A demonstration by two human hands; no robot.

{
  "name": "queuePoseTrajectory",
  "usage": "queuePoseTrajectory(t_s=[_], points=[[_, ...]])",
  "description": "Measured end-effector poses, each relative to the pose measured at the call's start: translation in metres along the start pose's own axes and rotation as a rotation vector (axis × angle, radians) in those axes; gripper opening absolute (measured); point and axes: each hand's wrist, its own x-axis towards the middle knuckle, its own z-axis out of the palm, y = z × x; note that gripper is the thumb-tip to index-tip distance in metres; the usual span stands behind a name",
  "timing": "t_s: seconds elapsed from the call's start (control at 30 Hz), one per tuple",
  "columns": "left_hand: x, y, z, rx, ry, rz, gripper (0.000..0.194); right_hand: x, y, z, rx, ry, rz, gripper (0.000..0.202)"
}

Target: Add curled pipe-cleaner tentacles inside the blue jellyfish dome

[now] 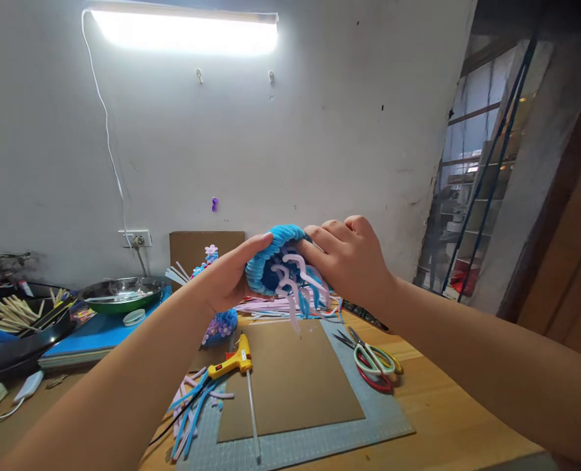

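Observation:
A round, hollow blue piece of fuzzy pipe cleaners (258,269) is held up above the table, its opening facing the camera. Curled pink and blue stems (290,278) hang out of it. My left hand (231,271) is closed on its left side, thumb on the rim. At the right rim, the bent fingers of my right hand (352,255) grip the piece; the fingertips are partly hidden. Below lies a brown cardboard sheet (290,386) on a grey cutting mat (388,428).
A yellow glue gun (239,356) lies left of the cardboard, scissors (371,363) to the right. Loose pink and blue stems (190,418) lie front left. Behind stand a flowered blue piece (222,325) and a green bowl (123,297); a bowl of sticks (20,320) sits far left.

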Motion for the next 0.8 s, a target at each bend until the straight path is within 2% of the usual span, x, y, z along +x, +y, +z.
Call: queuePoseTrajectory(t_s=[0.17,0.33,0.47,0.8], points=[[0.003,0.004,0.0,0.057,0.094,-0.042,0.037,0.008,-0.003,0.005,-0.085,-0.018,0.001,0.024],[0.005,0.004,0.0,0.013,0.068,-0.051,0.033,0.013,-0.003,0.008,-0.094,-0.057,-0.035,0.022],[0.006,0.002,-0.001,0.011,0.064,-0.055,0.032,0.011,-0.001,0.009,-0.071,-0.026,-0.068,0.022],[0.009,-0.001,-0.005,0.009,0.031,-0.05,0.03,0.008,-0.002,0.011,-0.037,-0.062,-0.066,0.027]])
